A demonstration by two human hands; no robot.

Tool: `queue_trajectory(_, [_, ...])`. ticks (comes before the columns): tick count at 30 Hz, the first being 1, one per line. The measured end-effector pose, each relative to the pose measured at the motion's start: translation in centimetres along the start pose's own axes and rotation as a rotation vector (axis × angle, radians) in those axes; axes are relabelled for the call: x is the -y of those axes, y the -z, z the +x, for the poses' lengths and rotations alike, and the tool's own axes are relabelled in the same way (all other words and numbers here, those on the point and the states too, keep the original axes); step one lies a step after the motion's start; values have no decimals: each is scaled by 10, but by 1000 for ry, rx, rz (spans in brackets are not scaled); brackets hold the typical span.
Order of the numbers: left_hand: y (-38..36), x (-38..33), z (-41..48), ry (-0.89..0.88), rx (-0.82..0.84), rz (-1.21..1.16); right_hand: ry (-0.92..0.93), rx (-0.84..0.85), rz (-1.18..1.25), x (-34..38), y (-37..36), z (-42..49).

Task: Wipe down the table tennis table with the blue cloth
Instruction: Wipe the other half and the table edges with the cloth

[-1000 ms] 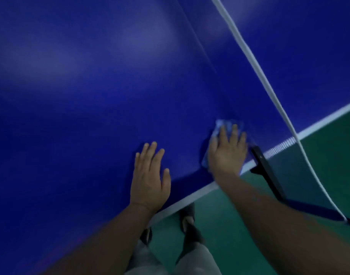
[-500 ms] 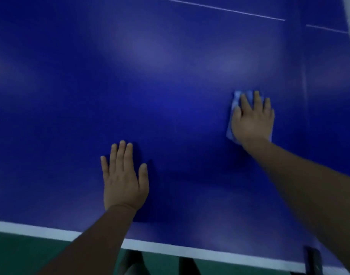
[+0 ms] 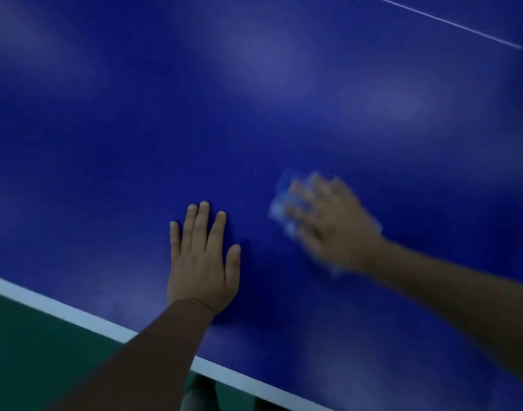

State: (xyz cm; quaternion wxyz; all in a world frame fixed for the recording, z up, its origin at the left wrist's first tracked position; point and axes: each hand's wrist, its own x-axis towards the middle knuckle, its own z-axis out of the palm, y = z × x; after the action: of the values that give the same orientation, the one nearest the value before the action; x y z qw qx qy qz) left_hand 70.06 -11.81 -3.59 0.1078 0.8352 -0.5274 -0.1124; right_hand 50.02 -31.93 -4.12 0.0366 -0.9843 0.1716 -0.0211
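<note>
Surface: blue table tennis table (image 3: 254, 114), white edge line at near left.
Left hand (image 3: 202, 262): flat, fingers straight, palm resting on table.
Right hand (image 3: 331, 223): blurred, fingers spread, pressing blue cloth (image 3: 279, 207) to table, right of left hand.

Left hand (image 3: 202, 262) flat, palm down, fingers straight. Right hand (image 3: 334, 229) blurred, palm down, fingers spread.

Smooth hard blue top on the table tennis table (image 3: 254, 120) with a satin sheen and pale blurry reflections across the upper frame, flat white painted edge stripe (image 3: 61, 308) lower left, blue cloth (image 3: 279, 203) centre right looks soft matt fabric, blurred, green floor (image 3: 32, 357) lower left matt.
</note>
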Motion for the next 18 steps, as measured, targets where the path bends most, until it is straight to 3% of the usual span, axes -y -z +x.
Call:
queue_trajectory(3, [0, 1, 0, -9, -1, 5, -472, -142, -39, -68, 9, 98])
queue_trajectory(5, [0, 1, 1, -5, -24, -22, -559, -177, -39, -66, 9, 153])
queue_trajectory(7, [1, 1, 0, 9, -80, -102, -375, -222, -70, -28, 3, 187])
queue_trajectory(9, [2, 3, 0, 49, -173, -222, -28, -184, -48, 30, 2, 187])
queue_trajectory(12, [5, 11, -4, 167, -295, -429, 509, 18, 14, 96, 9, 123])
queue_trajectory(14, [8, 21, -15, 229, -311, -451, 774, 186, 64, 111, 11, 65])
queue_trajectory(16, [12, 39, -41, 242, -287, -357, 824, 134, 97, 89, 7, 53])
queue_trajectory(18, [16, 62, -72, 274, -254, -235, 603, -41, -7, 47, -1, 96])
